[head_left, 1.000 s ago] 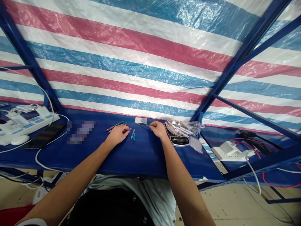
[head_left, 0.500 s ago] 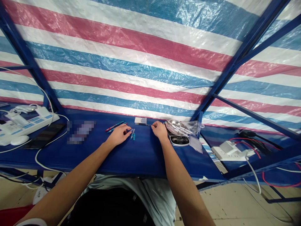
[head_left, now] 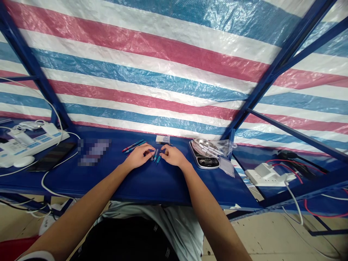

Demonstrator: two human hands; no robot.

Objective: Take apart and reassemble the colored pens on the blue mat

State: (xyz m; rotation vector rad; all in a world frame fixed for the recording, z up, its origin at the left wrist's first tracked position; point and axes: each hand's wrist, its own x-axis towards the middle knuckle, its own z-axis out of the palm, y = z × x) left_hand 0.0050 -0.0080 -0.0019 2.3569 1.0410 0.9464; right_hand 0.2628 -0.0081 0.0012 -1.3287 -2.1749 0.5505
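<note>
Both hands rest low over the blue table, facing each other around a few small blue pen parts. My left hand (head_left: 139,156) has bent fingers, with thumb and forefinger apart beside a slim light-blue pen part (head_left: 156,154). On the other side, my right hand (head_left: 173,156) curves inward, thumb and forefinger apart, close to a teal pen part (head_left: 158,159). Whether fingertips touch these parts is hard to see. Behind the left hand lie red and blue pens (head_left: 133,145), partly covered by it. Dark thin pens (head_left: 165,143) lie beyond the right hand, before a small clear packet (head_left: 162,139).
A kitchen scale (head_left: 208,162) with a metal bowl and bagged white sticks stands right of my hands. At left are a dark phone (head_left: 53,156), a power strip (head_left: 40,143) and white cables. Blue frame posts and a striped sheet (head_left: 146,90) close off the back.
My right hand has moved left and nearer from beside the scale, leaving the dark pens, to the small pen parts. The left hand has shifted slightly toward those parts.
</note>
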